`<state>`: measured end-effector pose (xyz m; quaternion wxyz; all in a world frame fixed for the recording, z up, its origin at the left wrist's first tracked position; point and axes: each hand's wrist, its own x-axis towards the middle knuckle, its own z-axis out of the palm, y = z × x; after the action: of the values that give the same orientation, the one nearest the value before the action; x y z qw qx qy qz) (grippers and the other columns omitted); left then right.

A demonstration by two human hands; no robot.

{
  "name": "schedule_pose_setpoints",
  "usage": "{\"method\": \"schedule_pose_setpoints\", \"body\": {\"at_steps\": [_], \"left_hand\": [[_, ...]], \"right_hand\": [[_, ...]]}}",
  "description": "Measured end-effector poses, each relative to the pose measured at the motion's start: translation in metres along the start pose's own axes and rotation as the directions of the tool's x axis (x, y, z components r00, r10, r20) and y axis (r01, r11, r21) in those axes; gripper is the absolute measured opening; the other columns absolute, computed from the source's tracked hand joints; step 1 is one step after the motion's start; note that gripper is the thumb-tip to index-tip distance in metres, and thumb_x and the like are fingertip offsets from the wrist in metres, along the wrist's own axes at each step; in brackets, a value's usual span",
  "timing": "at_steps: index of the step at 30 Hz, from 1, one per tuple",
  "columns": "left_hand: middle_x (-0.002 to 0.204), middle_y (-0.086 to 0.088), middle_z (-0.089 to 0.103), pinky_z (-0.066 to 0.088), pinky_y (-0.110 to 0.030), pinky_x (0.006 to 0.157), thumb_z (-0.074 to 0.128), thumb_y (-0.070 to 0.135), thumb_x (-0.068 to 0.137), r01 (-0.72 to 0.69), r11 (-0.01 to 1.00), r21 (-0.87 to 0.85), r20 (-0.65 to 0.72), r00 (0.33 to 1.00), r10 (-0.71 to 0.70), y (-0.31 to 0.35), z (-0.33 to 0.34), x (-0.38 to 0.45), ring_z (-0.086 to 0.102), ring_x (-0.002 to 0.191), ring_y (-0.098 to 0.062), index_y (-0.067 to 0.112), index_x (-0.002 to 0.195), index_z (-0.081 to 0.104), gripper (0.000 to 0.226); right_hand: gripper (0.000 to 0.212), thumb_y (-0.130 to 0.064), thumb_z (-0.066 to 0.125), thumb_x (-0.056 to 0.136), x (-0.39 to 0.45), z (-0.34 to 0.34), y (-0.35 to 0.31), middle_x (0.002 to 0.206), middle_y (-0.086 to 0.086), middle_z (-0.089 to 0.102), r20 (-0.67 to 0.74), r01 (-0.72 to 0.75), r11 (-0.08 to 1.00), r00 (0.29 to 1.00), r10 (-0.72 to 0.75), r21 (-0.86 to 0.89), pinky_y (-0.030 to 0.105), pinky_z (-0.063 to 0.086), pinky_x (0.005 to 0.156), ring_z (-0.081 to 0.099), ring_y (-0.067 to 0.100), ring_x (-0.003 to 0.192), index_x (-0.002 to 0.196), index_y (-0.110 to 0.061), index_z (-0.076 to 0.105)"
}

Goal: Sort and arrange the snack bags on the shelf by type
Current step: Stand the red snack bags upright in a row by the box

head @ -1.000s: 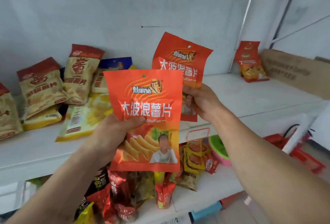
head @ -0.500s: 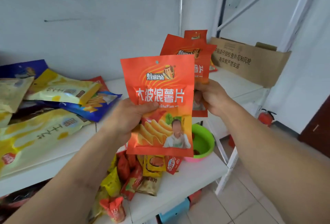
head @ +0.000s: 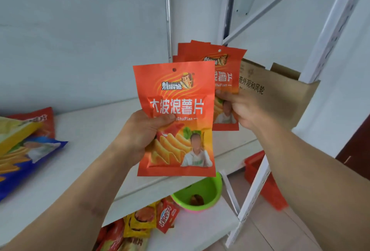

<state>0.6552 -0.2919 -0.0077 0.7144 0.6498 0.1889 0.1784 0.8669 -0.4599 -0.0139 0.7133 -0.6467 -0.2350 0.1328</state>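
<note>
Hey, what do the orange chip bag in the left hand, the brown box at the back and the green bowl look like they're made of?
Orange chip bag: likely thin plastic film with a slight sheen, judging by its creases and crimped edges.
Brown box: corrugated cardboard, matte, with printed black characters and folded flaps.
Green bowl: probably moulded plastic; smooth, bright, uniform colour.

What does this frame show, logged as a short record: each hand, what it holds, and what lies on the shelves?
left hand: grips one orange potato chip bag, front facing the camera
right hand: holds a second orange chip bag, more orange bag tops showing behind it
upper shelf: blue chip bag and yellow bag at the left
cardboard box: behind the right hand
lower shelf: green bowl, small red and yellow snack packets
</note>
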Motion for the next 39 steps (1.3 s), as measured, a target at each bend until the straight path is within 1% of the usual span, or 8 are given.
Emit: {"method": "schedule_pose_setpoints", "body": {"at_steps": [5, 10, 16, 22, 25, 28, 33, 39], "left_hand": [[0.099, -0.011, 0.079, 0.059, -0.044, 0.083, 0.077, 0.014, 0.085, -0.007, 1.000, 0.003, -0.063, 0.998, 0.007, -0.001, 0.024, 0.036, 0.077, 0.088, -0.032, 0.011, 0.108, 0.075, 0.023], [0.102, -0.013, 0.079, 0.059, -0.045, 0.085, 0.077, 0.013, 0.084, -0.024, 0.999, -0.035, -0.175, 0.984, 0.017, -0.007, 0.052, 0.068, 0.077, 0.090, -0.033, 0.011, 0.110, 0.075, 0.026], [0.100, -0.014, 0.079, 0.059, -0.036, 0.071, 0.074, 0.009, 0.086, -0.043, 0.995, -0.092, -0.308, 0.951, 0.012, -0.014, 0.088, 0.098, 0.077, 0.081, -0.030, 0.007, 0.110, 0.073, 0.024], [0.101, -0.015, 0.079, 0.061, -0.042, 0.078, 0.073, 0.007, 0.088, 0.002, 0.998, -0.056, -0.359, 0.933, -0.022, -0.021, 0.108, 0.136, 0.077, 0.086, -0.033, 0.007, 0.111, 0.073, 0.022], [0.101, -0.013, 0.079, 0.059, -0.051, 0.090, 0.075, 0.008, 0.087, 0.028, 0.999, -0.015, -0.375, 0.927, -0.032, -0.028, 0.111, 0.156, 0.076, 0.092, -0.035, 0.009, 0.111, 0.073, 0.024], [0.100, -0.010, 0.079, 0.057, -0.055, 0.094, 0.079, 0.012, 0.083, 0.039, 0.999, 0.023, -0.391, 0.920, -0.027, -0.036, 0.113, 0.176, 0.076, 0.092, -0.034, 0.013, 0.108, 0.075, 0.025], [0.096, -0.002, 0.080, 0.060, -0.049, 0.088, 0.080, 0.022, 0.083, 0.050, 0.992, 0.115, -0.435, 0.900, 0.006, -0.044, 0.128, 0.206, 0.077, 0.086, -0.025, 0.020, 0.105, 0.073, 0.024], [0.096, 0.002, 0.079, 0.062, -0.048, 0.085, 0.079, 0.031, 0.083, 0.054, 0.985, 0.163, -0.486, 0.874, 0.033, -0.048, 0.142, 0.233, 0.077, 0.083, -0.023, 0.023, 0.108, 0.070, 0.028]], "right_hand": [[0.019, -0.023, 0.079, 0.081, 0.055, -0.027, 0.018, 0.064, 0.017, 0.050, 0.025, -0.046, 0.999, 0.999, 0.046, -0.013, 0.034, 0.029, 0.047, 0.039, 0.020, 0.040, 0.085, -0.009, 0.066], [0.024, -0.016, 0.079, 0.082, 0.105, -0.043, 0.028, 0.062, 0.014, 0.049, 0.103, -0.083, 0.996, 0.991, 0.085, -0.022, 0.030, 0.037, 0.049, 0.042, 0.014, 0.039, 0.096, -0.005, 0.063], [0.016, -0.007, 0.073, 0.087, 0.157, -0.060, 0.033, 0.048, -0.010, 0.058, 0.208, -0.077, 0.997, 0.975, 0.081, -0.029, 0.020, 0.038, 0.039, 0.046, 0.005, 0.036, 0.093, -0.011, 0.059], [0.019, -0.003, 0.067, 0.091, 0.189, -0.053, 0.050, 0.044, -0.012, 0.059, 0.253, -0.110, 0.994, 0.962, 0.103, 0.014, 0.015, 0.040, 0.039, 0.053, -0.003, 0.035, 0.079, -0.014, 0.058], [0.014, -0.009, 0.068, 0.090, 0.195, -0.047, 0.058, 0.045, -0.006, 0.060, 0.235, -0.111, 0.992, 0.968, 0.093, 0.065, 0.017, 0.036, 0.036, 0.050, 0.003, 0.032, 0.079, -0.009, 0.060], [0.024, -0.031, 0.069, 0.093, 0.205, -0.043, 0.063, 0.060, 0.001, 0.068, 0.150, -0.057, 0.998, 0.987, 0.052, 0.030, 0.025, 0.042, 0.048, 0.059, 0.011, 0.043, 0.078, -0.013, 0.065], [0.053, -0.061, 0.039, 0.100, 0.206, -0.045, 0.053, 0.060, -0.007, 0.072, 0.122, -0.073, 0.995, 0.989, 0.081, -0.070, 0.014, 0.046, 0.042, 0.069, 0.006, 0.052, 0.082, -0.022, 0.070], [0.054, -0.065, 0.053, 0.090, 0.203, -0.048, 0.065, 0.103, -0.004, 0.076, 0.149, -0.032, 0.999, 0.988, 0.036, -0.027, 0.023, 0.059, 0.067, 0.075, 0.009, 0.086, 0.126, -0.026, 0.063]]}}
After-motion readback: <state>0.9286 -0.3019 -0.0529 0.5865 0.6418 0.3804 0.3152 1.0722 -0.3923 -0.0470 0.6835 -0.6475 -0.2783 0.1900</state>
